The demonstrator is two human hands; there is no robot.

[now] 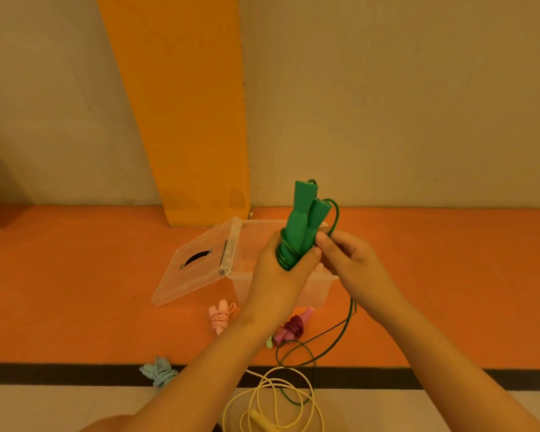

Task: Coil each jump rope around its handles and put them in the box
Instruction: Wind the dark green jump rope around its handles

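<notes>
Closest to the viewer, a yellow jump rope [258,418] lies uncoiled in loose loops on the pale floor. Just left of it sits a pale blue rope bundle [159,371], already wound up. A little farther, on the orange floor, lie a magenta bundle [293,327] and a pink bundle [219,318], both wound and both outside the box.

Above these, two bare forearms reach forward. The left hand [281,269] is wrapped around the lower ends of the green jump rope [296,226], holding its two handles together and upright. Several turns of cord already ring the handles just above the fist. The right hand [346,260] pinches the cord beside the handles, between thumb and fingers. From there the slack cord [352,307] hangs down and trails in curves across the floor.

Behind the hands stands the clear plastic box [321,294], open, with its lid [200,266] propped against its left side. The hands cover much of it, so I cannot tell whether anything lies inside. Beyond is a beige wall with an orange pillar [184,120].

The step in hand looks like winding the green rope, with much cord left. The next move likely calls for carrying the pinched cord around the handles, kept taut, while the left hand holds firm.
</notes>
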